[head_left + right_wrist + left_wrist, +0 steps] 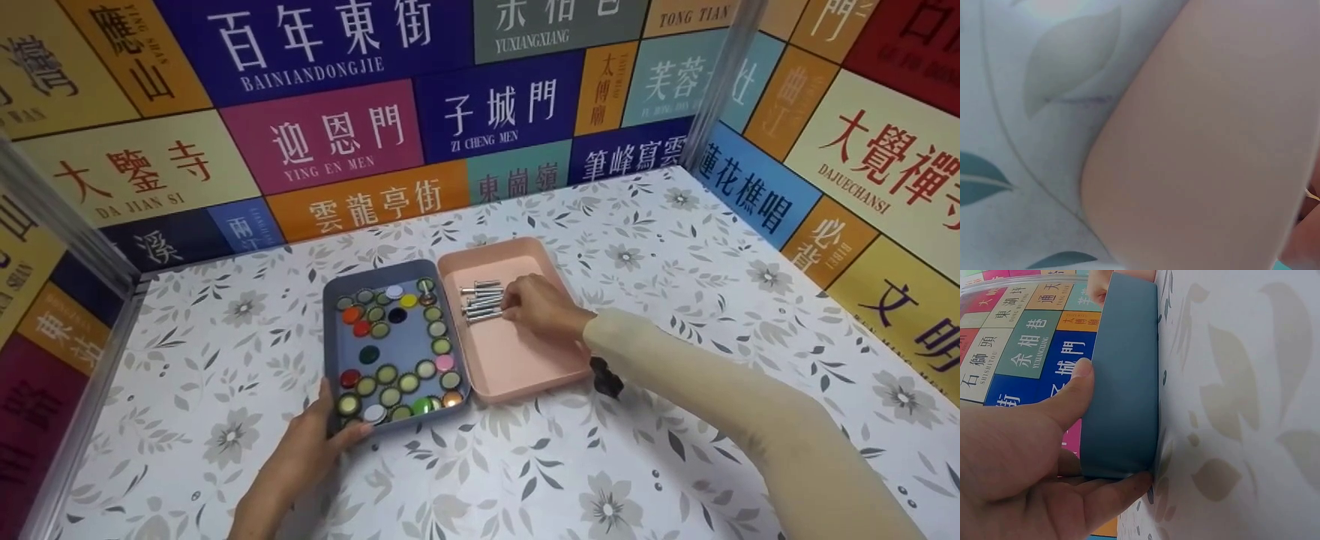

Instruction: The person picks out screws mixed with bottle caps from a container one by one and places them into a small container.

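In the head view, my left hand (311,450) holds the near left corner of a blue-grey tray (352,285). The left wrist view shows its thumb on one side of the tray wall (1120,382) and its fingers round the corner. Bottle caps (386,375) of several colours lie in that tray, many with their undersides up. Bent fingers of my right hand (544,307) are at the right ends of silver screws (484,300) in a pink tray (517,367). Whether they pinch a screw is hidden. The right wrist view shows mostly the pink tray's outer wall (1202,140).
Both trays stand side by side, close together, on a table (247,405) covered with white leaf-and-flower cloth. Panels with large printed characters (322,142) rise behind and at both sides. A small black object (606,377) shows under my right wrist.
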Demonstrator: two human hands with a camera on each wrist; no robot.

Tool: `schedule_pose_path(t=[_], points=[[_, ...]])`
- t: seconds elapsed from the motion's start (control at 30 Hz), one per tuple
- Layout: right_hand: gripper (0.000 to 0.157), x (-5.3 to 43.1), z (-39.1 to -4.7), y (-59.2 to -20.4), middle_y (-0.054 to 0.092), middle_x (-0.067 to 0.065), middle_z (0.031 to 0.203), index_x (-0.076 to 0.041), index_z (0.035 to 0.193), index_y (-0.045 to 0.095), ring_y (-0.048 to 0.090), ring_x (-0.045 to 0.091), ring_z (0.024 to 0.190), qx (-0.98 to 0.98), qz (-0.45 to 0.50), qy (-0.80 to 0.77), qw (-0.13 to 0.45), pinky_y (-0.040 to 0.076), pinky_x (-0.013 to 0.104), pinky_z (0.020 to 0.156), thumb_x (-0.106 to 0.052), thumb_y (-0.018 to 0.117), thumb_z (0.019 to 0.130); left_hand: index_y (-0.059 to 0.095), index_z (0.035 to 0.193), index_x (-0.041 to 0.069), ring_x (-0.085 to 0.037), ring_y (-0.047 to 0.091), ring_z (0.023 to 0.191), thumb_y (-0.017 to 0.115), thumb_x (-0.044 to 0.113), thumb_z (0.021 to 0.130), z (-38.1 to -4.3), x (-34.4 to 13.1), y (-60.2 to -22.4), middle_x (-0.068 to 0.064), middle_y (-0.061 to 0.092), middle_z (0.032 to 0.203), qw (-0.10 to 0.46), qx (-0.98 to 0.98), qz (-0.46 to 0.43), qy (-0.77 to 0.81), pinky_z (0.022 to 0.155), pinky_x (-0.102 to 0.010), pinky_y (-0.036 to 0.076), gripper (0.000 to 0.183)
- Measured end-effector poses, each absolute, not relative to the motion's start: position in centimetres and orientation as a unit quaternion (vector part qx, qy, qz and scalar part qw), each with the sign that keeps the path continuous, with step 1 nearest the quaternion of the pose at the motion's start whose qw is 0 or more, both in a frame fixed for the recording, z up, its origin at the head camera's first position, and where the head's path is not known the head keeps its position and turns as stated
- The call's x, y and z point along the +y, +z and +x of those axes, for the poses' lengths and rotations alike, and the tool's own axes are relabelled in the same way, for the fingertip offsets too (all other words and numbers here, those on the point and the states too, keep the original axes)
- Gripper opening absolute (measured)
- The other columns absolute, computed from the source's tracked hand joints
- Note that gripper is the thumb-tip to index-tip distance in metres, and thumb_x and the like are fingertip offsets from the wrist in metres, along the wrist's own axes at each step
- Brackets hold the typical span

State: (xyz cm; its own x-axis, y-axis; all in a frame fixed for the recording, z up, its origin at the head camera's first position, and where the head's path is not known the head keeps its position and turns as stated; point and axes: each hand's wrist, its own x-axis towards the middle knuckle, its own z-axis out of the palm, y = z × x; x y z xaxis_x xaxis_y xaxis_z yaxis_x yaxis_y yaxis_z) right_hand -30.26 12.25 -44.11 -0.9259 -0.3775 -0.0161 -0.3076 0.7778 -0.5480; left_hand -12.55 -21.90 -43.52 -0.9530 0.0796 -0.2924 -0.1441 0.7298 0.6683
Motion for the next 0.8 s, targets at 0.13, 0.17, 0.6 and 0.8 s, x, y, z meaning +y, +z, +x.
schedule_pose_path(t=[0.13,0.17,0.6,0.8], points=[[0.005,12.2,-30.3,-44.2,0.069,0.008,0.093,-0.008,0.092,0.076,0.058,0.021,0.089,0.942,-0.177,-0.277,0.061,0.048,0.035,0.086,-0.01,0.075,0.087,-0.008,0.159,0.005,-0.045,0.036,0.145,0.068,0.046,0.091,-12.6,-21.9,-43.6,-0.027,0.034,0.158,0.149,0.916,-0.016,0.372,0.122,-0.061,0.023,0.11],[0.005,12.2,-30.4,-44.2,0.068,0.008,0.093,-0.008,0.092,0.076,0.058,0.021,0.089,0.943,-0.176,-0.275,0.061,0.048,0.035,0.086,-0.01,0.075,0.087,-0.008,0.159,0.005,-0.045,0.035,0.145,0.069,0.046,0.091,-12.6,-21.9,-43.6,-0.027,0.034,0.158,0.149,0.916,-0.016,0.372,0.122,-0.061,0.023,0.11],[0.01,11.7,-30.3,-43.9,0.069,0.01,0.091,-0.006,0.09,0.077,0.056,0.024,0.092,0.942,-0.196,-0.272,0.027,0.046,0.038,0.088,-0.015,0.074,0.088,-0.008,0.157,-0.002,-0.043,0.028,0.149,0.067,0.049,0.092,-12.7,-21.8,-43.6,-0.027,0.027,0.161,0.164,0.912,-0.037,0.374,0.123,-0.058,0.02,0.112],[0.01,11.0,-30.4,-43.8,0.066,0.008,0.09,-0.006,0.09,0.076,0.055,0.023,0.092,0.94,-0.196,-0.279,0.029,0.046,0.037,0.087,-0.014,0.072,0.088,-0.009,0.158,0.0,-0.042,0.028,0.15,0.067,0.048,0.092,-12.8,-21.9,-43.6,-0.026,0.027,0.162,0.166,0.91,-0.035,0.378,0.123,-0.058,0.019,0.111]])
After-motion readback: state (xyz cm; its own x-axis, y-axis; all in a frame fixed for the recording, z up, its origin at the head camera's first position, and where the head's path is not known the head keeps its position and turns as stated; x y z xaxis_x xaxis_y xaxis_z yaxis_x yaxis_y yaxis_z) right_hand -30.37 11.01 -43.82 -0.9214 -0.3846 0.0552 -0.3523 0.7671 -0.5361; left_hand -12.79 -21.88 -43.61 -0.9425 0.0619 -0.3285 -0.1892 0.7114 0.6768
